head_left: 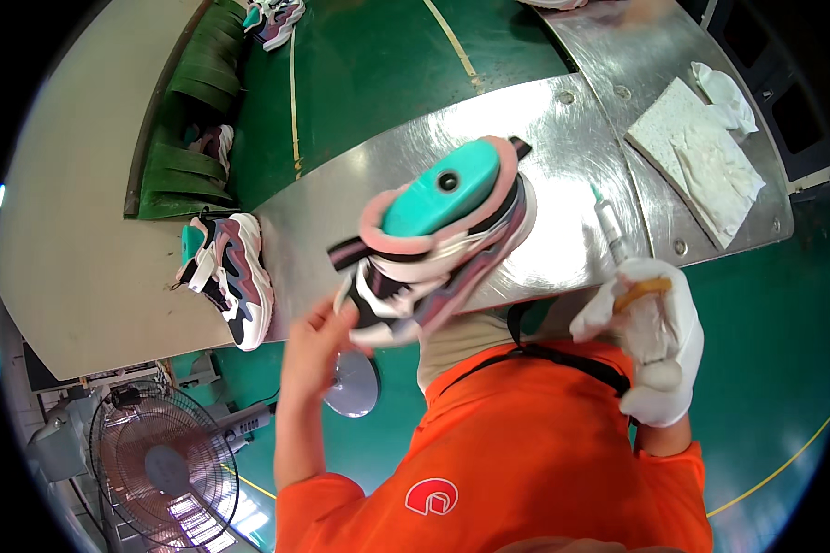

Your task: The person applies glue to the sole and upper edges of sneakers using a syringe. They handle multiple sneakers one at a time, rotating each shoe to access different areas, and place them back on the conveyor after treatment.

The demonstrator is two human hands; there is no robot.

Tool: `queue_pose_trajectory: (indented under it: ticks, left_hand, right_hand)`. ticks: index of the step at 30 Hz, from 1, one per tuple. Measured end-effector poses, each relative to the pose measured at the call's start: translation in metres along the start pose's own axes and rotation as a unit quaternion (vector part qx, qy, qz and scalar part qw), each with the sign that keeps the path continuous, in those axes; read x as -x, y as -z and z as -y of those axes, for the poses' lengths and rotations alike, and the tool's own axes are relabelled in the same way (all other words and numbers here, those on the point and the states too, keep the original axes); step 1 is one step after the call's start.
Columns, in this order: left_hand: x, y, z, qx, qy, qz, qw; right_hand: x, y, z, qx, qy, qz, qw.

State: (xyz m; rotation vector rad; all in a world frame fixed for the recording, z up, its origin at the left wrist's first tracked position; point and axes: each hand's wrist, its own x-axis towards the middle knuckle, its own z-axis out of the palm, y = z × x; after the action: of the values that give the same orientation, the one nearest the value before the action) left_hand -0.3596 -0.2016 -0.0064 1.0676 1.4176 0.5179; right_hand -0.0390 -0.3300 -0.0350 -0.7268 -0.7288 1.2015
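My bare left hand grips a chunky sneaker by its toe and holds it tilted over the metal table's near edge. The shoe is white, black, pink and mauve, with a teal shoe last filling its collar. On my right hand is a white glove, its fingers curled in front of my body. From them sticks out a slim, clear syringe with a green tip, pointing away from me. A tan strip shows across the gloved fingers; I cannot make out what it is.
Another sneaker lies on its side at the left, by the green strip curtain. More shoes sit on the green surface beyond. At right, crumpled white cloth rests on a pale slab. A fan stands lower left.
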Motion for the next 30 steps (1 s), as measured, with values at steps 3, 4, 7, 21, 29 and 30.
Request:
queue_pose_trajectory:
  ticks: [3,4,7,21,29,30]
  left_hand:
    - [-0.014,-0.005,-0.018,-0.318,-0.265,-0.174,0.893]
    - [-0.017,-0.010,-0.028,-0.340,-0.363,-0.150,0.855]
    - [-0.018,-0.061,-0.055,-0.266,-0.409,-0.016,0.873]
    - [-0.074,-0.071,-0.090,-0.143,-0.303,0.052,0.941]
    - [-0.074,-0.076,-0.092,-0.104,-0.280,0.046,0.953]
    - [-0.074,-0.076,-0.093,-0.107,-0.278,0.049,0.953]
  right_hand:
    - [0.000,0.006,-0.009,0.122,0.023,0.007,0.992]
    - [0.000,0.009,-0.011,0.165,0.027,0.008,0.986]
    - [-0.007,0.012,-0.014,0.195,0.022,0.013,0.980]
    - [-0.046,0.022,-0.008,0.283,0.021,-0.206,0.936]
    - [-0.026,0.018,0.005,-0.109,-0.098,-0.058,0.988]
    - [-0.026,0.019,-0.002,-0.097,-0.078,-0.019,0.992]
